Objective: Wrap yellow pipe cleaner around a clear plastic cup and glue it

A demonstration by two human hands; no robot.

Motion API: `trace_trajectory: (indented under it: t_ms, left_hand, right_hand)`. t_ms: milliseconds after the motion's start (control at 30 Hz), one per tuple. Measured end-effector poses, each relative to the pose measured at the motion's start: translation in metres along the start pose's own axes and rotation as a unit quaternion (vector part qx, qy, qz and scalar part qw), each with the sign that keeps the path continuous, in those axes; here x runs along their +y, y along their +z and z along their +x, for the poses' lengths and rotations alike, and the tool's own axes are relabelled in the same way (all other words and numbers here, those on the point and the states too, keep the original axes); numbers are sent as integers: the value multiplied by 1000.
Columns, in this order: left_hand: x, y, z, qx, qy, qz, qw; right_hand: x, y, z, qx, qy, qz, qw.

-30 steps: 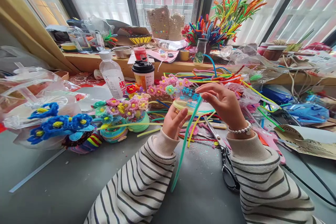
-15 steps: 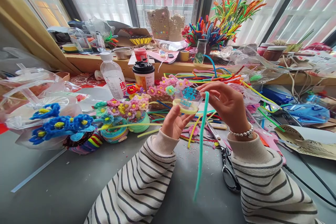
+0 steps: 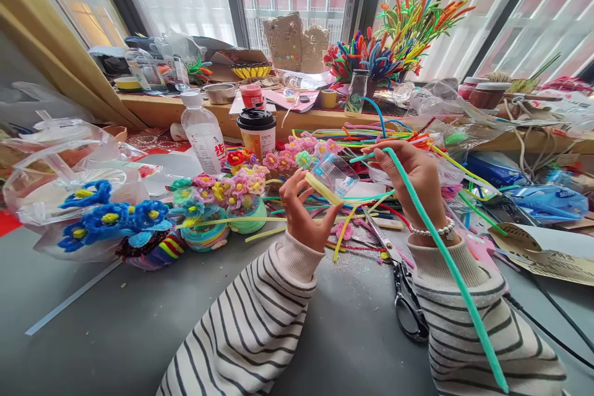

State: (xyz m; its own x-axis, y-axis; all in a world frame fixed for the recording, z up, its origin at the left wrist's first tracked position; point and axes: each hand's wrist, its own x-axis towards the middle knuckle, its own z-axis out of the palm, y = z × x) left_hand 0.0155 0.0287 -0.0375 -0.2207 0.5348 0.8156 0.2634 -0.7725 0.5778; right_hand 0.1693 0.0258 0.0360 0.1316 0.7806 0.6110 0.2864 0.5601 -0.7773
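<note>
My left hand point(image 3: 306, 213) is closed around the base of a clear plastic cup point(image 3: 338, 174), thumb on one side and fingers on the other. The cup lies tilted, its mouth to the upper right, and pale yellow pipe cleaner point(image 3: 322, 189) rings its base. Between the thumb and fingers of my right hand point(image 3: 411, 176) is a green pipe cleaner point(image 3: 445, 253). Its short end points left near the cup, apart from it, and its long end hangs over my right sleeve. Black-handled scissors point(image 3: 406, 297) lie on the table beside my right wrist.
Pots of pipe-cleaner flowers point(image 3: 239, 198) and blue flowers point(image 3: 111, 219) stand to the left. Behind are a water bottle point(image 3: 202, 133) and a lidded paper cup point(image 3: 257, 130). Loose pipe cleaners point(image 3: 343, 238) lie mid-table; a pink tool point(image 3: 482, 247) with a cord is at right.
My left hand has turned the cup from near upright onto a tilt. My right hand has moved slightly right, and the green pipe cleaner's long end has swung from hanging down to over my right forearm.
</note>
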Motion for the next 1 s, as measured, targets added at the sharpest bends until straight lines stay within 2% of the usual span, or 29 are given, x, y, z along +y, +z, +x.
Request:
trace_trajectory:
  t_ms: [67, 167, 467, 800, 900, 1000]
  left_hand:
    - [-1, 1, 0, 10, 51, 17, 999]
    - [-2, 2, 0, 18, 94, 27, 995]
    - [2, 1, -2, 14, 154, 68, 986]
    - [8, 0, 1, 23, 196, 108, 974]
    - [13, -3, 4, 3, 197, 130, 972]
    - [14, -5, 4, -20, 169, 132, 976]
  right_hand:
    - [0, 0, 0, -3, 4, -7, 1000]
    - [-1, 0, 0, -4, 4, -18, 1000]
    - [-3, 1, -1, -29, 5, -3, 1000]
    - [-6, 3, -2, -67, -2, -12, 998]
    - [-6, 3, -2, -73, 0, -7, 997]
    - [-6, 3, -1, -70, -2, -13, 997]
